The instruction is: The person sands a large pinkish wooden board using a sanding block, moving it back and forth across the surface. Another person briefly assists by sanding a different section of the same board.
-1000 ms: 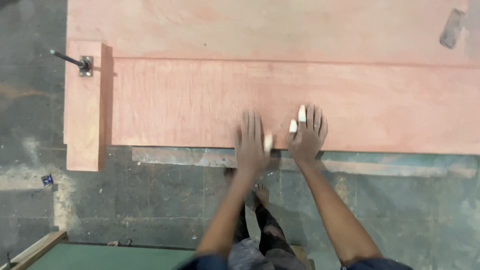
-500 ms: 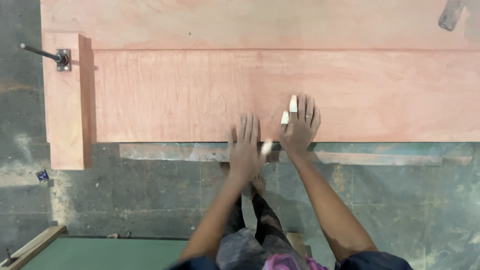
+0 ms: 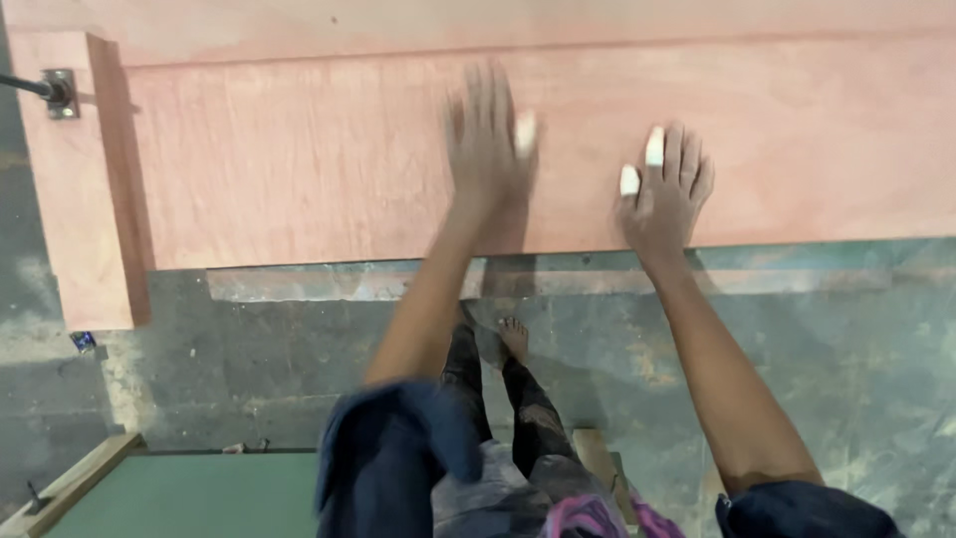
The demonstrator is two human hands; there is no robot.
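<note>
Head view, left hand (image 3: pixel 485 134) and right hand (image 3: pixel 665 191) flat on plywood panel (image 3: pixel 299 169)

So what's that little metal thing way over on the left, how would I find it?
Start at the big pinkish wood panel where both hands press flat. Follow it to the narrow upright board at its left end. Near that board's top sits a small square metal bracket with a dark rod poking left, the only metal on the wood.

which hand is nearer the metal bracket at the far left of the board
Left. The left hand lies flat on the plywood board, about mid-width, to the right of the metal bracket. The right hand rests farther right, near the board's front edge.
</note>
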